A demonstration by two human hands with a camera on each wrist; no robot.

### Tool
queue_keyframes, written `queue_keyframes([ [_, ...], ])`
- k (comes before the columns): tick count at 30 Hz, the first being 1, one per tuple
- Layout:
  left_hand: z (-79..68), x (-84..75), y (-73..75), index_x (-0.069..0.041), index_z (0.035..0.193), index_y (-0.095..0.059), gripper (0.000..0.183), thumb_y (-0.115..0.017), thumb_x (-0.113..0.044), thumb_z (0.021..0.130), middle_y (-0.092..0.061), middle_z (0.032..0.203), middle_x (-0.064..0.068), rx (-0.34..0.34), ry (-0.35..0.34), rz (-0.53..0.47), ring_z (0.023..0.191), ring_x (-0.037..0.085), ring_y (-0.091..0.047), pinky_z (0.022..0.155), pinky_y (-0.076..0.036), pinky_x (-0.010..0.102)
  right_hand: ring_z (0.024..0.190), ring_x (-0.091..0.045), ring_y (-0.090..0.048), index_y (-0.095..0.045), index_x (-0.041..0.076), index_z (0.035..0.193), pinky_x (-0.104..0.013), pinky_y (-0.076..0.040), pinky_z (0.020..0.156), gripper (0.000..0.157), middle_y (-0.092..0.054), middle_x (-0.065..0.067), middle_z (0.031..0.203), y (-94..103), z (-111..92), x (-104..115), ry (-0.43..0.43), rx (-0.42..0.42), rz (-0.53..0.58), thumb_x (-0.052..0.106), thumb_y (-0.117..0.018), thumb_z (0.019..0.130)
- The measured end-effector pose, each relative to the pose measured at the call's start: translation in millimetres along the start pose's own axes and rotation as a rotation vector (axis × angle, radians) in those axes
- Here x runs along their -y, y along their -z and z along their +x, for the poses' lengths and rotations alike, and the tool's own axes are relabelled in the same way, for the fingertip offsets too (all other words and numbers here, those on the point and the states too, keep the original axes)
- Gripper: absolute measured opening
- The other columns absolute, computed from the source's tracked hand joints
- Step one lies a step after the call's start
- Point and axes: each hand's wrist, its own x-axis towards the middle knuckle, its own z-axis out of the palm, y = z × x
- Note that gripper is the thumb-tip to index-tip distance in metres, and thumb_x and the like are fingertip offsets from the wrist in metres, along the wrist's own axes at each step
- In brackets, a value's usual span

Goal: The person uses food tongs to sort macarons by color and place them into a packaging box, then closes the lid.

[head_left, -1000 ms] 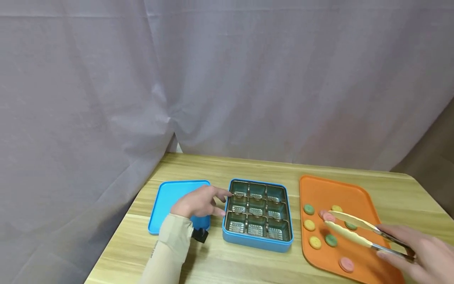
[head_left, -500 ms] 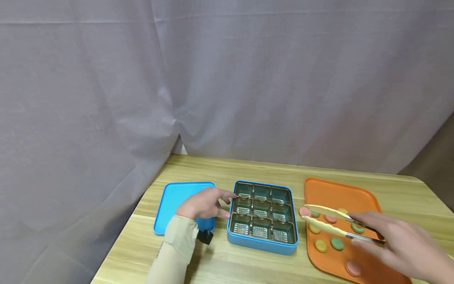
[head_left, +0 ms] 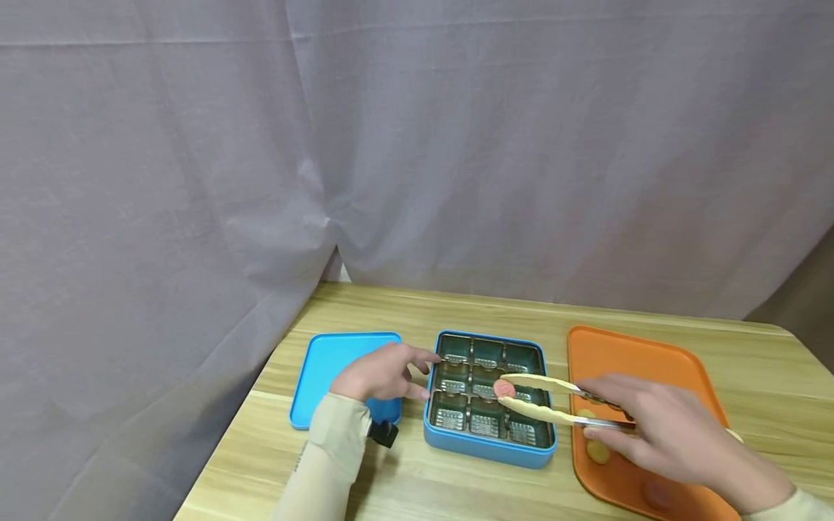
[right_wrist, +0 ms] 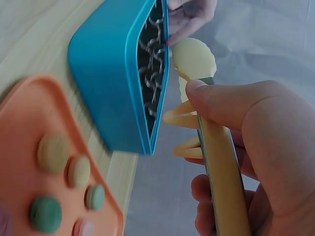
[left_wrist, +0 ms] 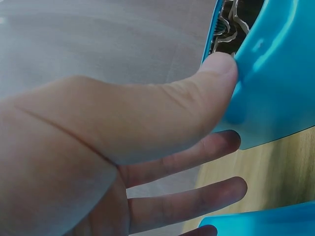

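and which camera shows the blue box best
The head view, looking down into the blue box and its compartments. The left wrist view catches only part of it; the right wrist view shows mainly its outer walls.

The left sleeve is coloured beige, traced along one side with dark marks and ended in a wide cuff, beside which a black block is seen. The right sleeve is coloured beige.
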Motion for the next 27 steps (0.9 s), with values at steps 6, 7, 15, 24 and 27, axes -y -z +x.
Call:
queue_keyframes([
  [6, 1.4, -1.7, 0.5, -0.022, 0.149, -0.061, 0.063, -0.085, -0.027, 0.091, -0.073, 0.131, 0.003, -0.01, 0.003, 0.008, 0.082, 0.008, -0.07, 0.085, -0.056, 0.03, 0.078, 0.008, -0.06, -0.074, 0.025, 0.128, -0.025, -0.044, 0.054, 0.053, -0.071, 0.019, 0.11, -10.7, 20.6, 15.2, 0.036, 0.025, 0.014, 0.042, -0.091, 0.08],
  [7, 1.6, -1.7, 0.3, -0.022, 0.149, -0.061, 0.063, -0.085, -0.027, 0.091, -0.073, 0.131, 0.003, -0.011, 0.003, 0.012, 0.088, 0.01, -0.071, 0.087, -0.057, 0.03, 0.083, 0.004, -0.064, -0.074, 0.024, 0.128, -0.026, -0.046, 0.055, 0.053, -0.072, 0.018, 0.112, -12.2, 23.7, 17.6, 0.045, 0.03, 0.015, 0.042, -0.09, 0.081],
  [15, 2.5, -3.1, -3.9, -0.026, 0.149, -0.061, 0.063, -0.084, -0.029, 0.091, -0.073, 0.131, 0.0, 0.0, 0.001, 0.03, 0.119, 0.02, -0.069, 0.099, -0.055, 0.038, 0.089, -0.001, -0.066, -0.073, 0.018, 0.131, -0.028, -0.051, 0.06, 0.051, -0.071, 0.012, 0.119, -22.8, 34.4, 32.1, 0.086, 0.117, 0.077, 0.043, -0.085, 0.088],
  [24, 3.9, -3.2, -4.0, -0.027, 0.15, -0.061, 0.063, -0.084, -0.027, 0.091, -0.073, 0.131, 0.001, -0.004, 0.003, 0.019, 0.116, 0.019, -0.069, 0.099, -0.055, 0.038, 0.073, 0.01, -0.049, -0.072, 0.016, 0.132, -0.023, -0.043, 0.055, 0.051, -0.068, 0.014, 0.114, -26.4, 38.2, 36.7, 0.076, 0.157, 0.101, 0.044, -0.082, 0.091],
  [27, 4.4, -3.0, -3.7, -0.027, 0.15, -0.061, 0.063, -0.084, -0.027, 0.091, -0.073, 0.131, 0.0, -0.006, 0.005, 0.022, 0.116, 0.019, -0.069, 0.1, -0.055, 0.039, 0.071, 0.01, -0.049, -0.071, 0.015, 0.134, -0.022, -0.04, 0.054, 0.055, -0.068, 0.013, 0.115, -27.1, 39.0, 36.8, 0.079, 0.147, 0.094, 0.045, -0.083, 0.09],
])
